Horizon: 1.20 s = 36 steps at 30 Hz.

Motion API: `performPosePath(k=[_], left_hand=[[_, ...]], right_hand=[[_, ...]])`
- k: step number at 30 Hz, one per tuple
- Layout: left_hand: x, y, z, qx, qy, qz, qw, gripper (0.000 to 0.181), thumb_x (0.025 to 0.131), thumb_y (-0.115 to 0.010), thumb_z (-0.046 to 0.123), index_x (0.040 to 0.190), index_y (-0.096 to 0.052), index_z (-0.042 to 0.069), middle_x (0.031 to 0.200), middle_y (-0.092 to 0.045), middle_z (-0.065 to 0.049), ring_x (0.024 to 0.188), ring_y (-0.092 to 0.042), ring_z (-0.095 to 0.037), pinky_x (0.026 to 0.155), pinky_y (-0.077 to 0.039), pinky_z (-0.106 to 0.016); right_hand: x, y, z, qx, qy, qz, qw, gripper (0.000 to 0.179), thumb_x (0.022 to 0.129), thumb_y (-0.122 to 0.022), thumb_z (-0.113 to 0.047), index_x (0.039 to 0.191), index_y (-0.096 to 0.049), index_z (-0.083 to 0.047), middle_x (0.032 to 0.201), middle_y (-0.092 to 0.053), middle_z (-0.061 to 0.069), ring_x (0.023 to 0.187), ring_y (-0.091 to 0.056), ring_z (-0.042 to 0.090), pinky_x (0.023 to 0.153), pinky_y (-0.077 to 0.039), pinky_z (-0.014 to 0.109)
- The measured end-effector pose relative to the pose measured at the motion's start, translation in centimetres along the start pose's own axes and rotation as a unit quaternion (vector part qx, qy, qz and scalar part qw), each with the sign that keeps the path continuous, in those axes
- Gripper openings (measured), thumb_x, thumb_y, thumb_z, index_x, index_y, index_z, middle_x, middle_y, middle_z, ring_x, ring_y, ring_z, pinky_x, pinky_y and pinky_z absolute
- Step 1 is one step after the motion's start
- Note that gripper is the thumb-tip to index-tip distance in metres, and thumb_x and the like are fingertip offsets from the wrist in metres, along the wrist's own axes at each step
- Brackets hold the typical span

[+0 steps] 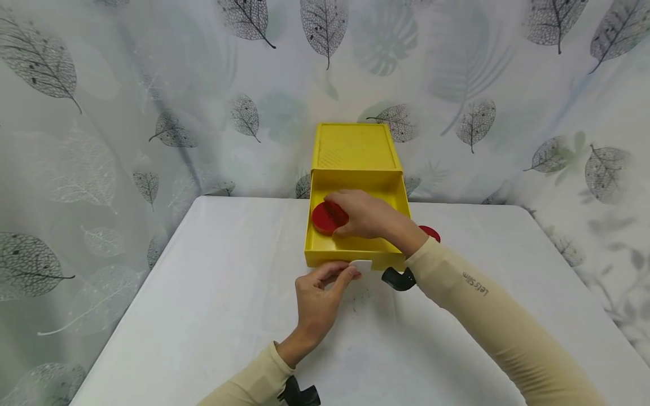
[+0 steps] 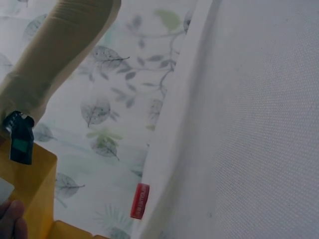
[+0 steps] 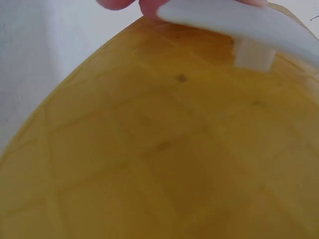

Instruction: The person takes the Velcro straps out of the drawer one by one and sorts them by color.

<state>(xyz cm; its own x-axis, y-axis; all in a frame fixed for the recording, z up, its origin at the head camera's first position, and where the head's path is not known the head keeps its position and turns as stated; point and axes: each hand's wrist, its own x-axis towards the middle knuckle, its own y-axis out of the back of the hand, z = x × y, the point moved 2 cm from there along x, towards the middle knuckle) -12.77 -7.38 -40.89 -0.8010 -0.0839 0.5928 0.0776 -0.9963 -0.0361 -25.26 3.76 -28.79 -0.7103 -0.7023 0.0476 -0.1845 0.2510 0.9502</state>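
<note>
On the table a yellow plastic box (image 1: 325, 257) stands with its lid (image 1: 355, 148) raised at the back. My right hand (image 1: 361, 214) reaches inside and holds a red round disc-like piece (image 1: 322, 219) by its right side, close to the box's left wall. At the front wall, my left hand (image 1: 317, 299) pinches a white latch (image 1: 361, 265) between thumb and fingers. The right wrist view shows this latch (image 3: 224, 20) close up, with fingertips (image 3: 152, 7) against it. A second red round piece (image 1: 431, 233) lies right of the box, partly hidden by the right forearm.
The white table (image 1: 228, 316) backs onto leaf-patterned curtains (image 1: 274, 113). Black wrist devices (image 1: 399, 279) hang below both sleeves. Seen edge-on in the left wrist view, the second red piece (image 2: 140, 201) bears pale lettering and lies near the table edge.
</note>
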Motion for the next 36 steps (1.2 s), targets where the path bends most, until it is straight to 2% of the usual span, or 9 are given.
performPosePath(k=[10, 18, 28, 36], left_hand=[[0.0, 0.0, -0.1, -0.002, -0.005, 0.003, 1.0, 0.012, 0.095, -0.074, -0.001, 0.107, -0.077, 0.0, 0.095, -0.078, -0.011, 0.086, -0.077, -0.026, 0.083, -0.06, -0.038], [0.2, 0.1, 0.2, -0.003, 0.005, 0.002, 1.0, 0.012, 0.097, -0.074, 0.004, 0.108, -0.077, 0.002, 0.097, -0.078, -0.007, 0.089, -0.077, -0.024, 0.085, -0.06, -0.039], [0.4, 0.1, 0.2, -0.004, -0.008, 0.003, 1.0, 0.01, 0.096, -0.073, 0.0, 0.105, -0.077, 0.002, 0.093, -0.078, -0.007, 0.085, -0.076, -0.025, 0.081, -0.061, -0.038], [0.4, 0.0, 0.1, -0.01, -0.008, 0.007, 0.9999, 0.01, 0.095, -0.073, -0.004, 0.103, -0.077, 0.0, 0.092, -0.078, -0.01, 0.084, -0.076, -0.028, 0.08, -0.061, -0.037]], right_hand=[[-0.6, 0.7, -0.1, 0.021, -0.003, 0.038, 0.999, 0.072, 0.08, -0.092, -0.021, 0.139, -0.058, 0.002, 0.127, -0.066, 0.014, 0.113, -0.06, 0.029, 0.099, -0.052, 0.041], [-2.1, 2.9, 0.0, 0.042, -0.004, 0.085, 0.9955, 0.068, 0.081, -0.091, -0.023, 0.137, -0.061, 0.001, 0.124, -0.066, 0.013, 0.111, -0.06, 0.028, 0.095, -0.054, 0.041], [-5.0, 5.9, 1.8, 0.062, -0.016, 0.166, 0.984, 0.067, 0.079, -0.092, -0.02, 0.135, -0.062, 0.002, 0.123, -0.066, 0.015, 0.105, -0.06, 0.031, 0.09, -0.056, 0.047], [-8.0, 7.1, 3.9, 0.071, -0.073, 0.196, 0.9753, 0.069, 0.079, -0.092, -0.019, 0.138, -0.06, 0.001, 0.128, -0.064, 0.015, 0.109, -0.059, 0.032, 0.093, -0.054, 0.053]])
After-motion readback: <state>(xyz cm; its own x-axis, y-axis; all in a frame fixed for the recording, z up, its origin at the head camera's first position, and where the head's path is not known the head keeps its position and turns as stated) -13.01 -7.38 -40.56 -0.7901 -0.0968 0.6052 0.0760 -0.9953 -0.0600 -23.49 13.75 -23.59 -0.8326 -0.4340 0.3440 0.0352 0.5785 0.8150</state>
